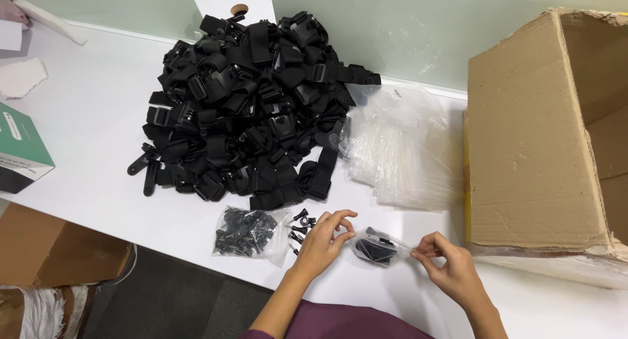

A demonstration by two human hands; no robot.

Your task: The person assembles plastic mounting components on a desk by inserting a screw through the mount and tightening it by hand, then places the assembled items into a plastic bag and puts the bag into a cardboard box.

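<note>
White worktop (pixel 98 117), large heap of black straps and buckles (pixel 252 103), stack of clear plastic bags (pixel 405 149) just beside it, open cardboard box (pixel 536 136) at right, green-and-white carton (pixel 19 149) at left edge, brown box (pixel 52 247) below the worktop.

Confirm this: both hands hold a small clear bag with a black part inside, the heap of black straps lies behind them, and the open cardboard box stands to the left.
Not quite. The head view shows the cardboard box to the right, not the left. The rest holds: the left hand and right hand hold the small clear bag, heap of black straps behind.
</note>
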